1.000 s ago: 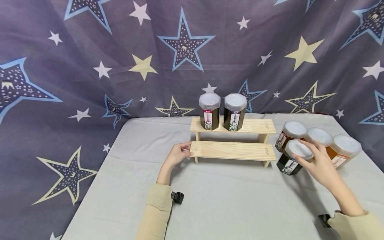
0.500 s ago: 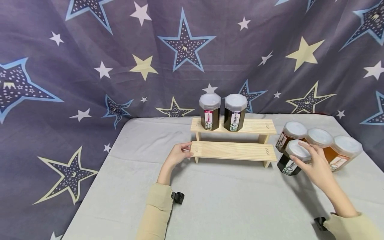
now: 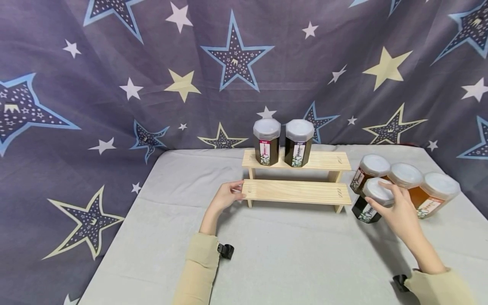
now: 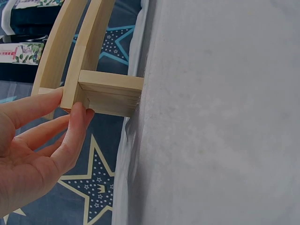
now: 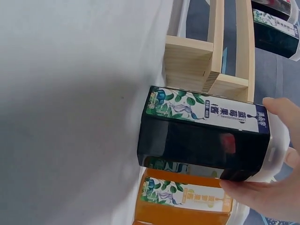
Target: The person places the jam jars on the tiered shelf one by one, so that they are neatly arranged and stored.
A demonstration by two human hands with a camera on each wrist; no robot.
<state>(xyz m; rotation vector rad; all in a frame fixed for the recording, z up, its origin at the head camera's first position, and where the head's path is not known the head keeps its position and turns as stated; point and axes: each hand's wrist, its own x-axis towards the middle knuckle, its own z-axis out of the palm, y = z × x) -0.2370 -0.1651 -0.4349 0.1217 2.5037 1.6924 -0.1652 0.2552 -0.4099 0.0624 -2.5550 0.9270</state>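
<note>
Toward the right edge of the worktop (image 3: 286,262), in its back half, the person's right hand (image 3: 400,214) has its grip closed on the top of a dark jar (image 3: 367,210), thumb and fingers spread only as wide as the pale lid (image 3: 375,191). The lid lies within that grip, and the body runs down from the fingertips to the worktop side; whether the base bears on the cloth, I can't tell. The leaf-printed label (image 5: 206,111) is mostly clear of the fingers.

The jar is just beside the right end of a two-tier wooden stand (image 3: 295,191). Three white-lidded jars (image 3: 405,174) crowd close behind it and along the worktop's right edge.

The left hand (image 3: 225,197) pinches the left end of the stand's lower tier, its grip narrowed to the plank. Up on the top tier, nearer the worktop's back edge, two labelled jars (image 3: 299,148) stand upright side by side, before a starry curtain (image 3: 282,25).
</note>
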